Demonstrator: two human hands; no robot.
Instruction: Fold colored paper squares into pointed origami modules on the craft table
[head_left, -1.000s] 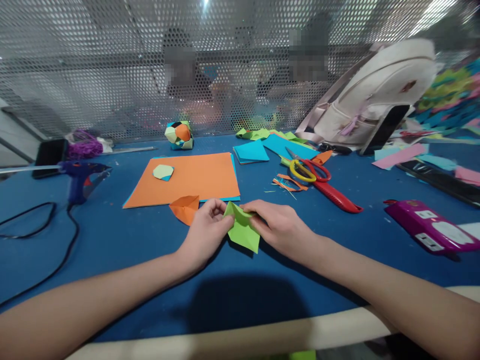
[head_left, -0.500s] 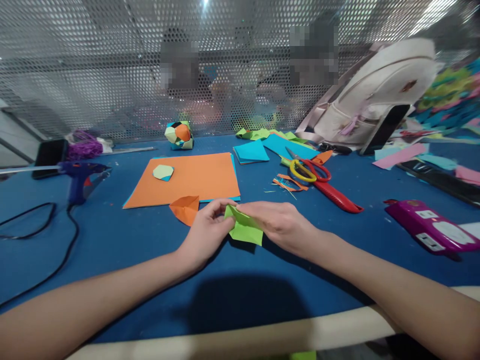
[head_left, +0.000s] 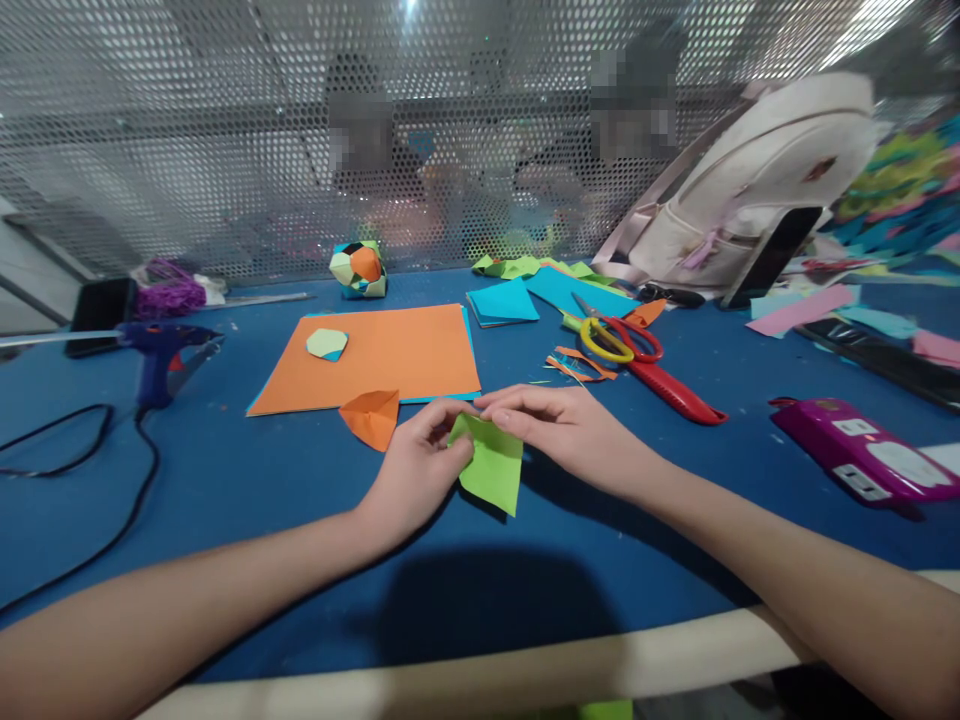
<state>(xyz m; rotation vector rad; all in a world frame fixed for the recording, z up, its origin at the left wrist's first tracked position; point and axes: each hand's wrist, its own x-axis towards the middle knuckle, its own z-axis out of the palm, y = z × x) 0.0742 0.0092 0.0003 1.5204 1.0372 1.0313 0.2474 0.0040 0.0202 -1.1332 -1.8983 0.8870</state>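
Note:
A small piece of lime-green paper [head_left: 495, 470] is held just above the blue table, its lower corner hanging down toward me. My left hand [head_left: 416, 465] pinches its left edge between thumb and fingers. At its top edge my right hand [head_left: 562, 430] is closed, thumb and fingertips gripping the paper. Just left of my left hand lies a folded orange paper piece [head_left: 371, 418]. Behind it rests a large orange sheet [head_left: 397, 350] over blue paper, with a small pale-green and blue folded piece [head_left: 327, 345] on top.
Scissors [head_left: 611, 340] and a red box cutter [head_left: 679, 392] lie to the right, by blue papers [head_left: 502, 302]. A purple power strip [head_left: 862, 455] sits far right, a glue gun [head_left: 157, 350] left. A paper ball [head_left: 358, 270] and backpack [head_left: 757, 190] stand near the mesh panel [head_left: 247, 180].
My right hand swung over the paper's top edge, fingers flattening along it, then drew back to pinch there. The green sheet's lower part lifted and dropped again. My left hand stayed nearly still.

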